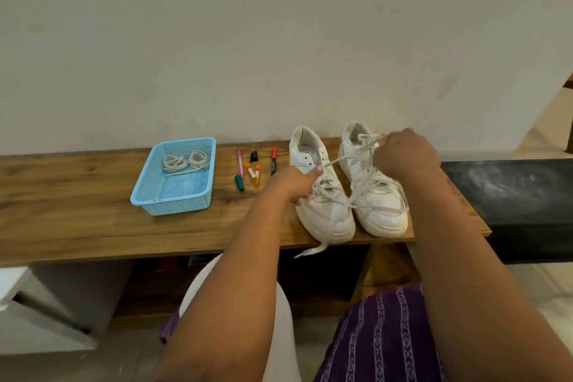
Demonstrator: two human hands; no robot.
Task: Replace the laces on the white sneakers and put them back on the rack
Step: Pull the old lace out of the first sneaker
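Two white sneakers stand side by side on the wooden bench [77, 195], toes toward me: the left sneaker [322, 195] and the right sneaker [376, 195]. My left hand [293, 183] pinches a lace end over the left sneaker's eyelets. My right hand [406, 153] is curled around lace strands above the right sneaker's tongue. Loose white lace [361, 164] stretches between the two hands. One lace end [310, 251] dangles over the bench's front edge. Two coiled spare laces [186, 161] lie in a light blue basket [173, 205].
Several markers and loose caps [254, 169] lie between the basket and the sneakers. A wall runs behind the bench. Shelves sit under the bench top. A black surface [511, 189] adjoins the bench on the right. My purple patterned clothing [381, 341] fills the lower foreground.
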